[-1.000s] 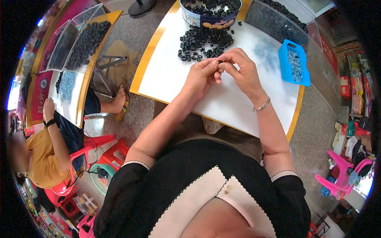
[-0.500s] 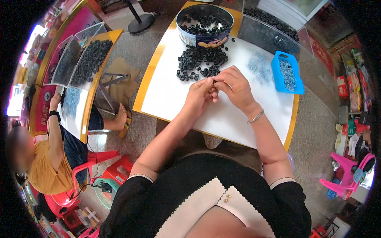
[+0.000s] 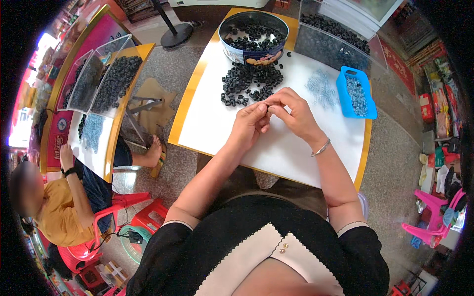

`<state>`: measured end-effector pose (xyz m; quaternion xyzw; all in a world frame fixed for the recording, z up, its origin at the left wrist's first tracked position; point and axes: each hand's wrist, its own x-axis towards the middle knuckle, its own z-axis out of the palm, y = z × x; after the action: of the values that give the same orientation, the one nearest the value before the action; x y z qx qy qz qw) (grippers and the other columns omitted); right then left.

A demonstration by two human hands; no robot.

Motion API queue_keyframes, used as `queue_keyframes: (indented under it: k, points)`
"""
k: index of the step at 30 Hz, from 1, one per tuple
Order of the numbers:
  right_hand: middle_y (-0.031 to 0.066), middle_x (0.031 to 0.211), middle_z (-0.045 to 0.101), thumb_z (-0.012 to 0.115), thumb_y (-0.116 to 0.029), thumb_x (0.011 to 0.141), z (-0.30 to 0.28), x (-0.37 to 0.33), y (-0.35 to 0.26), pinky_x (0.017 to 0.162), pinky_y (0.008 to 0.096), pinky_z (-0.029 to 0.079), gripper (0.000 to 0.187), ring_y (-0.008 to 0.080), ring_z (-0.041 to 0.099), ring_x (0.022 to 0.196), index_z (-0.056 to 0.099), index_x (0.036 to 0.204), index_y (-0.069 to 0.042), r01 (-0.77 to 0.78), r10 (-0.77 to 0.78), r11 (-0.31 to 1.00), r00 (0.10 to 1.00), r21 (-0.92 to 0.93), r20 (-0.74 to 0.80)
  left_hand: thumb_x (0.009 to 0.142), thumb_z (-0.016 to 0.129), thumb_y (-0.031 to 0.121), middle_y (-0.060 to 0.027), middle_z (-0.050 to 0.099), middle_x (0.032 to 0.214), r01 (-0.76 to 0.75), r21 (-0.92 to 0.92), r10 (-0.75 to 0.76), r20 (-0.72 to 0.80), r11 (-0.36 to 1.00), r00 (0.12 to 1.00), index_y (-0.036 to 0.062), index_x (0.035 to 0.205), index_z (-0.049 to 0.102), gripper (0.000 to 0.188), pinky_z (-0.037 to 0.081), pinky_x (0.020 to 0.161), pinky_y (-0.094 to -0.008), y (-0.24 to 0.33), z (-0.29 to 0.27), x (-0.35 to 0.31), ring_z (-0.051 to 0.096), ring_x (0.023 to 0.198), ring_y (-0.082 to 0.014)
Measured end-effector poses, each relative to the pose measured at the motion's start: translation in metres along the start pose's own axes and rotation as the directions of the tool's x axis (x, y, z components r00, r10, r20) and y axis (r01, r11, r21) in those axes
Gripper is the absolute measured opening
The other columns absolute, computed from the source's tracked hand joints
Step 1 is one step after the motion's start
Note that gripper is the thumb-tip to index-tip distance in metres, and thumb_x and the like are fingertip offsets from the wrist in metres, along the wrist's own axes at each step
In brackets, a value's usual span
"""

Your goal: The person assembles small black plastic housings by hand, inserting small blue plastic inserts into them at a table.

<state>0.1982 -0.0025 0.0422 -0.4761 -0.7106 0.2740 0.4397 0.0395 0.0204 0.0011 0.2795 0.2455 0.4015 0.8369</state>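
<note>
At the far left, a co-worker [image 3: 64, 212] in a mustard top sits at a second table [image 3: 101, 160] carrying black and pale blue pieces of its own. On the nearer table [image 3: 202, 118], the stretch along the left edge is bare white, which probably keeps small parts from rolling off there. Toward the far left corner stands a round tin [image 3: 236, 53] holding black pieces; a loose heap of black pieces [image 3: 249, 81] spreads just in front of it, apparently so that single ones can be picked out easily. Between that heap and the near edge, the left hand [image 3: 251, 123] pinches a small dark piece [image 3: 267, 107] between thumb and forefinger, its other fingers curled, likely for steadiness. The right hand [image 3: 296, 116] meets it there, thumb and fingertips closed on the same piece, which their grip mostly covers. Right of them, pale blue bits [image 3: 321, 89] lie thinly scattered, seemingly for easy picking. A clear bin [image 3: 316, 49] of black pieces occupies the far right corner, and a blue tray [image 3: 370, 110] of similar bits sits at the right edge, presumably keeping the middle free.
</note>
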Motion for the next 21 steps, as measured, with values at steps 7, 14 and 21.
queue_keyframes:
  k: [7, 14, 21]
  points:
    - [0.0058, 0.089, 0.054, 0.06, -0.006, 0.08, 0.003, -0.001, -0.003, 0.069, 0.0258, 0.045, 0.018, 0.014, 0.055, 0.078, 0.064, 0.098, -0.003, -0.02, 0.02, 1.0, 0.999, 0.003, 0.031, 0.091, 0.055, 0.022, 0.0025, 0.05, 0.072, 0.008, 0.069, -0.004, -0.049, 0.998, 0.999, 0.0016, 0.098, 0.06, 0.022, 0.037, 0.049, -0.0204, 0.002, 0.003, -0.003, 0.041, 0.057, -0.0049]
    - [0.0062, 0.096, 0.052, 0.062, -0.007, 0.078, -0.001, 0.0, 0.002, 0.076, 0.0274, 0.044, 0.022, 0.0169, 0.054, 0.086, 0.063, 0.1, -0.005, 0.0, 0.002, 1.0, 0.998, -0.019, 0.061, 0.091, 0.054, 0.021, 0.0035, 0.05, 0.071, 0.012, -0.009, -0.012, -0.007, 1.0, 1.0, 0.0031, 0.101, 0.06, 0.021, 0.036, 0.05, -0.0202, 0.002, 0.005, 0.0, 0.042, 0.058, -0.0049]
    - [0.0079, 0.101, 0.051, 0.064, -0.006, 0.076, 0.002, 0.0, 0.0, 0.086, 0.0299, 0.041, 0.023, 0.0214, 0.049, 0.099, 0.063, 0.099, -0.006, 0.105, -0.101, 0.987, 0.994, -0.122, 0.043, 0.089, 0.058, 0.03, 0.0042, 0.05, 0.068, 0.016, 0.122, -0.011, -0.043, 0.992, 0.999, 0.0031, 0.102, 0.059, 0.03, 0.037, 0.053, -0.0216, 0.002, 0.001, -0.002, 0.045, 0.06, -0.0063]
